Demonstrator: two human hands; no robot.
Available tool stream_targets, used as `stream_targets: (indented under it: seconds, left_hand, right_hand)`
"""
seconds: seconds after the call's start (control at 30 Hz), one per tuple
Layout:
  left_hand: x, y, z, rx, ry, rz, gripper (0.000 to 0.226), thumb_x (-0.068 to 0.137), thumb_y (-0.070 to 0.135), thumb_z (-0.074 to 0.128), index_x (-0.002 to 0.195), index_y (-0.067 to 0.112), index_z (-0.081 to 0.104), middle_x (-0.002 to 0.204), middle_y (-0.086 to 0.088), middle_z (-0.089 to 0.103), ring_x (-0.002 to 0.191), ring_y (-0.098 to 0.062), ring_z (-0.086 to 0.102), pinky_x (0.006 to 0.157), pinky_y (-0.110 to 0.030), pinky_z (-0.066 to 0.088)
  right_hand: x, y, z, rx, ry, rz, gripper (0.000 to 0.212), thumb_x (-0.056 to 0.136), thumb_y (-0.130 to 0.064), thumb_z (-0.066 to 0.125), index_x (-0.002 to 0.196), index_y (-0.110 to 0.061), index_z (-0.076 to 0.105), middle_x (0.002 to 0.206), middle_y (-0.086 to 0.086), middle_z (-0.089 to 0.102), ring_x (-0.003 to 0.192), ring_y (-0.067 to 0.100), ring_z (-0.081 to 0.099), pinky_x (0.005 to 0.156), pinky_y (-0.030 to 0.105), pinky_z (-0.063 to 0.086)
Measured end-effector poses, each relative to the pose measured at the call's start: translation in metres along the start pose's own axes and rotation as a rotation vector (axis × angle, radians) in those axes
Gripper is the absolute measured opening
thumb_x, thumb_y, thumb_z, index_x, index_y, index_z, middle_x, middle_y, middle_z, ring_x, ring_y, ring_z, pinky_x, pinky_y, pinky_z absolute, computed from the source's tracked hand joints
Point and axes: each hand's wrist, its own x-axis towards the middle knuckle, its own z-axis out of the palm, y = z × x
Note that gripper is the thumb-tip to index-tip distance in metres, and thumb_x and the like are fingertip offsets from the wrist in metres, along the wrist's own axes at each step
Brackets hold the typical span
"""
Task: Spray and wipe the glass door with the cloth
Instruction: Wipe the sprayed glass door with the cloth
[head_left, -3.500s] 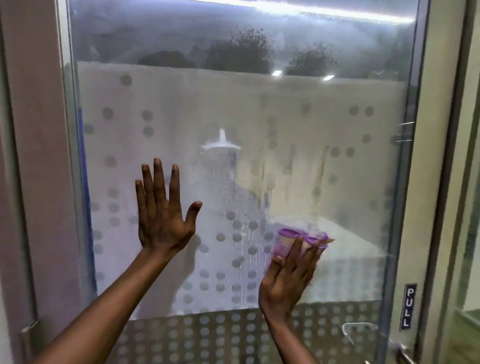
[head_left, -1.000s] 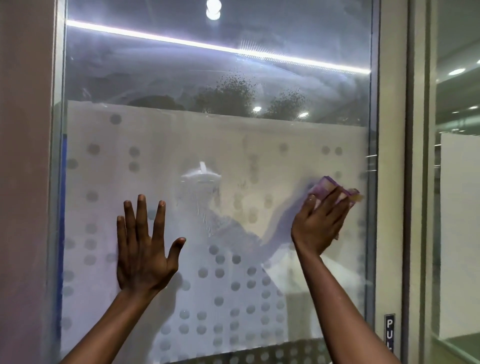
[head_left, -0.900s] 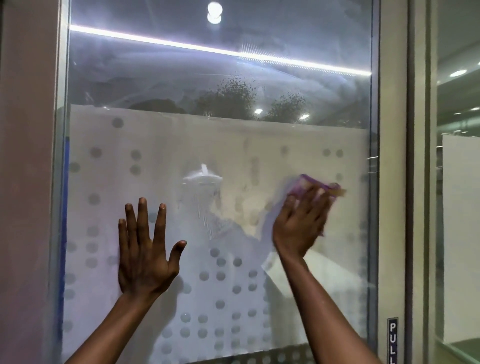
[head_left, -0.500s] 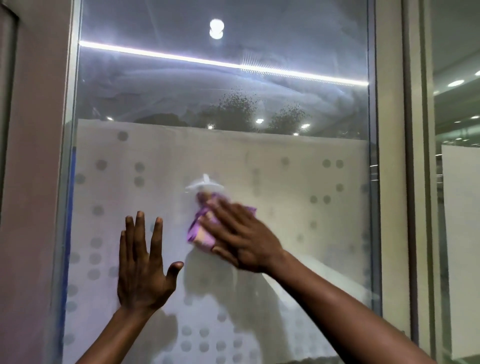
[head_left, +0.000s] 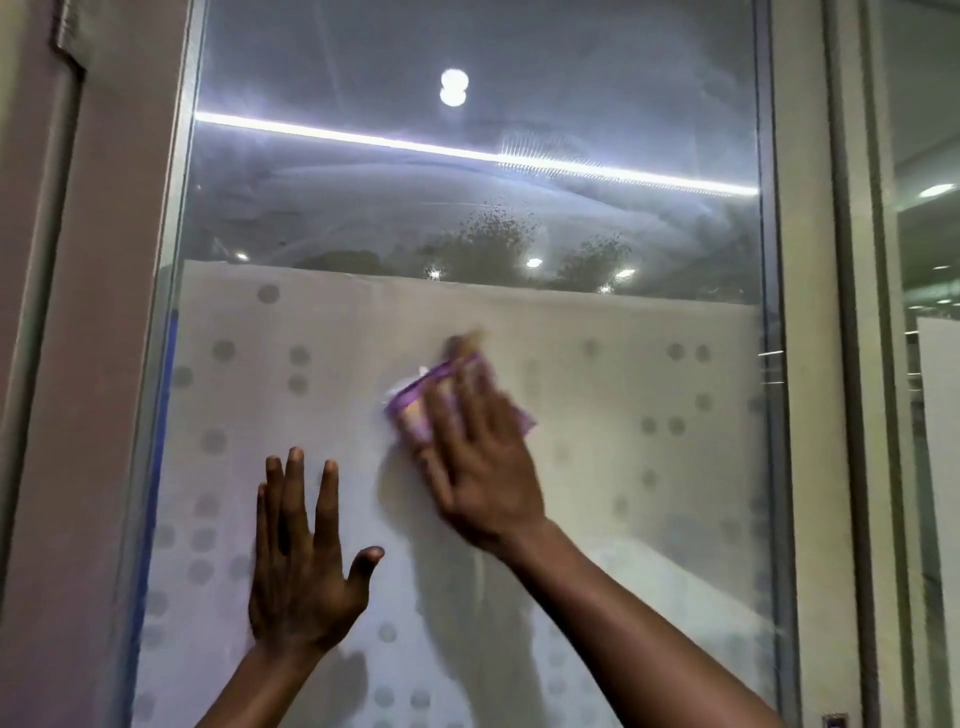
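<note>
The left hand (head_left: 301, 577) lies flat with its palm forward, fingers (head_left: 296, 499) straight and pointing up, thumb spread out to the right, and its forearm rises from the near lower edge. The right hand (head_left: 478, 467) is higher and to the right, blurred, its fingers spread and pressed forward, its forearm reaching up-left from the lower right.

This looks like an office or commercial building: a tall framed glass door (head_left: 467, 218) carries a frosted privacy film (head_left: 597, 467) patterned with dots, and it reflects a long strip light (head_left: 467, 150) and round recessed ceiling lights (head_left: 533, 263).
</note>
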Motion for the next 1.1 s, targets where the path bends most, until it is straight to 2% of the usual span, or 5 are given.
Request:
stream_targets:
  seconds: [0.17, 0.4, 0.57, 0.93, 1.1]
  left_hand:
    - [-0.001, -0.003, -0.004, -0.047, 0.012, -0.028, 0.087, 0.094, 0.074, 0.017, 0.162, 0.02, 0.012, 0.171, -0.015, 0.004, 0.159, -0.038, 0.007, 0.119, -0.062, 0.03]
    - [-0.001, -0.002, 0.001, -0.017, 0.01, -0.049, 0.088, 0.094, 0.075, 0.016, 0.163, 0.021, 0.008, 0.172, -0.012, 0.0, 0.159, -0.036, 0.003, 0.121, -0.058, 0.027]
    - [0.0, -0.002, 0.005, 0.056, 0.018, -0.04, 0.088, 0.095, 0.072, 0.021, 0.161, 0.014, 0.015, 0.171, -0.016, 0.002, 0.159, -0.039, 0.004, 0.125, -0.054, 0.017]
    - [-0.001, -0.005, 0.005, 0.081, 0.044, -0.032, 0.087, 0.096, 0.068, 0.024, 0.159, 0.009, 0.024, 0.171, -0.017, 0.004, 0.158, -0.04, 0.007, 0.125, -0.055, 0.019]
    - [0.005, -0.005, -0.001, 0.12, -0.017, -0.042, 0.085, 0.095, 0.07, 0.025, 0.161, 0.016, 0.022, 0.171, -0.014, 0.001, 0.158, -0.037, 0.009, 0.122, -0.056, 0.02]
  right_hand:
    - [-0.006, 0.001, -0.001, -0.064, -0.165, -0.466, 0.062, 0.107, -0.051, 0.042, 0.162, -0.025, 0.03, 0.172, 0.011, 0.019, 0.161, 0.03, 0.01, 0.129, 0.049, 0.02]
    - [-0.007, 0.1, -0.028, -0.117, 0.356, 0.787, 0.065, 0.106, -0.046, 0.038, 0.158, -0.008, 0.035, 0.165, 0.028, 0.029, 0.153, 0.044, 0.029, 0.123, 0.056, 0.031]
    - [0.026, 0.099, -0.017, -0.185, 0.418, 1.087, 0.065, 0.107, -0.044, 0.035, 0.155, -0.001, 0.037, 0.155, 0.039, 0.038, 0.147, 0.054, 0.035, 0.12, 0.057, 0.033]
    - [0.129, -0.012, -0.001, -0.032, -0.126, -0.28, 0.065, 0.106, -0.053, 0.037, 0.163, -0.026, 0.024, 0.173, 0.011, 0.015, 0.161, 0.031, 0.012, 0.128, 0.049, 0.018]
    - [0.129, 0.043, -0.017, -0.094, 0.109, 0.304, 0.064, 0.11, -0.049, 0.017, 0.162, -0.014, 0.028, 0.172, 0.021, 0.015, 0.159, 0.037, 0.016, 0.126, 0.046, 0.024]
